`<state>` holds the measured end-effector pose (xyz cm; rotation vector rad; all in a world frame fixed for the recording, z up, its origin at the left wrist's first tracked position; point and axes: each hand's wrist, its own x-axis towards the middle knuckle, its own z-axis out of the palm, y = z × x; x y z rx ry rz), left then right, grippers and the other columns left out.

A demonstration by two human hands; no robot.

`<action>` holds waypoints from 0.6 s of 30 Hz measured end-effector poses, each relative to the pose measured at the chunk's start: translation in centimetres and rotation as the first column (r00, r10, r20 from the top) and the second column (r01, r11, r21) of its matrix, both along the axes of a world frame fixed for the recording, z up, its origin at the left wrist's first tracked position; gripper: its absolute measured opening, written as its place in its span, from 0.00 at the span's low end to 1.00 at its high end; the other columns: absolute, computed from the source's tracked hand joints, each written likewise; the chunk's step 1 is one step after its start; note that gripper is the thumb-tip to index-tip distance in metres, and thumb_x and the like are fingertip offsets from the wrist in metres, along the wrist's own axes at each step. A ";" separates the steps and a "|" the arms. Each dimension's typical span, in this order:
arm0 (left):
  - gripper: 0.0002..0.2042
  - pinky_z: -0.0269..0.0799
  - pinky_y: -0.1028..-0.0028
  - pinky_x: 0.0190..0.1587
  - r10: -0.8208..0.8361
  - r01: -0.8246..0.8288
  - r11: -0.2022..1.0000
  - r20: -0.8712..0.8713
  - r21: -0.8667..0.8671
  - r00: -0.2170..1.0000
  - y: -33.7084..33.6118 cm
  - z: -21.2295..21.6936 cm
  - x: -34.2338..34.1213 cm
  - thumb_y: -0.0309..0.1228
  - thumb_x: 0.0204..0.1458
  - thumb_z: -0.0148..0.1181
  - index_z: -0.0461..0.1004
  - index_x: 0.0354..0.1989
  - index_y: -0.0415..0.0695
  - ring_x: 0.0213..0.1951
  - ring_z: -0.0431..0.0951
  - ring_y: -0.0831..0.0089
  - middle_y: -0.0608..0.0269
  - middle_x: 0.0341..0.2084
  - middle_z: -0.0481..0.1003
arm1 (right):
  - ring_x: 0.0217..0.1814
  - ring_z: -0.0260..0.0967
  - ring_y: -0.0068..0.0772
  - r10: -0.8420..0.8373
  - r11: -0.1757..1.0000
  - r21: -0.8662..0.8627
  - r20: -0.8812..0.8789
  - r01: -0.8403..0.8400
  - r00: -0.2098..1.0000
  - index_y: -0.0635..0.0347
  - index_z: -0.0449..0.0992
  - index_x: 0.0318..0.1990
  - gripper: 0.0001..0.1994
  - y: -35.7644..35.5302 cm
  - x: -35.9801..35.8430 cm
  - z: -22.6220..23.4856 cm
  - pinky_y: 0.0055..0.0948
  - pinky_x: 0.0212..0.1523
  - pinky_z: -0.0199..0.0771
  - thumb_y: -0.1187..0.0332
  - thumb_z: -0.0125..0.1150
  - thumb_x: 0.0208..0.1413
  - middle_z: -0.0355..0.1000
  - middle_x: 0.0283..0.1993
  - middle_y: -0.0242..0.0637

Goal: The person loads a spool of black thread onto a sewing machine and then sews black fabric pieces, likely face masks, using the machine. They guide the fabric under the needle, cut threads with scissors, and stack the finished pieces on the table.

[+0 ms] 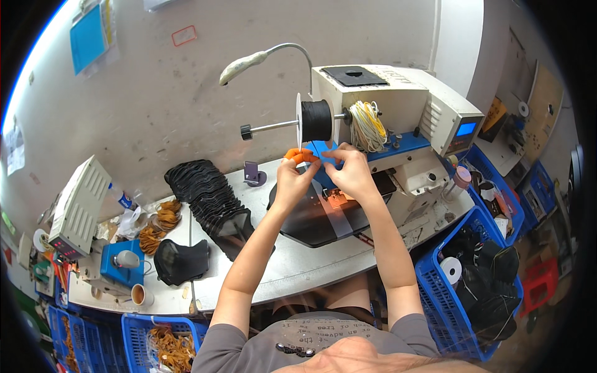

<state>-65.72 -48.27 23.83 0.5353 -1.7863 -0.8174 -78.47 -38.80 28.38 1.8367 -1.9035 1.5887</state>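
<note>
My left hand (296, 179), with orange covers (302, 156) on some fingertips, is raised just below a spool of black cord (317, 121) on a metal rod. Its fingers are pinched together. Close beside it, my right hand (352, 173) has its thumb and fingers drawn together, the fingertips nearly meeting the left ones. Whatever runs between them is too fine to make out. Below both hands lies a dark, smooth work plate (314, 224) in front of the white machine (373, 90). A small orange part (339, 199) sits near the plate's far edge.
To the left, a long row of stacked black pieces (208, 186) and a single black piece (181, 261) lie on the table. Blue baskets (435, 304) stand at the right, a paper cup (141, 294) at the left edge. A bent lamp (245, 67) overhangs the back.
</note>
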 end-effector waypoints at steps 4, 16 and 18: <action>0.10 0.60 0.78 0.30 0.058 -0.051 0.995 0.074 -0.084 0.996 0.3 -0.2 0.1 0.32 0.47 0.67 0.81 0.34 0.40 0.36 0.70 0.77 0.64 0.42 0.77 | 0.25 0.65 0.30 -0.001 0.998 0.060 0.121 -0.006 0.993 0.65 0.82 0.34 0.10 0.4 0.8 1.4 0.28 0.29 0.66 0.69 0.67 0.45 0.68 0.25 0.39; 0.11 0.58 0.81 0.24 0.022 -0.041 0.984 -0.111 -0.171 0.994 -0.2 0.4 -0.3 0.34 0.49 0.67 0.81 0.38 0.42 0.25 0.67 0.85 0.67 0.32 0.81 | 0.32 0.70 0.41 -0.015 1.000 -0.012 -0.050 0.014 0.999 0.57 0.84 0.31 0.07 -0.6 0.1 -0.5 0.35 0.39 0.69 0.68 0.67 0.43 0.72 0.26 0.41; 0.10 0.57 0.82 0.23 0.064 -0.075 0.988 -0.087 -0.138 0.994 0.1 0.6 -0.4 0.33 0.50 0.67 0.81 0.38 0.42 0.22 0.65 0.86 0.68 0.29 0.80 | 0.34 0.70 0.41 -0.026 1.000 0.004 -0.065 0.026 0.998 0.59 0.83 0.31 0.07 -0.2 -0.1 -0.4 0.36 0.41 0.68 0.67 0.66 0.44 0.72 0.27 0.41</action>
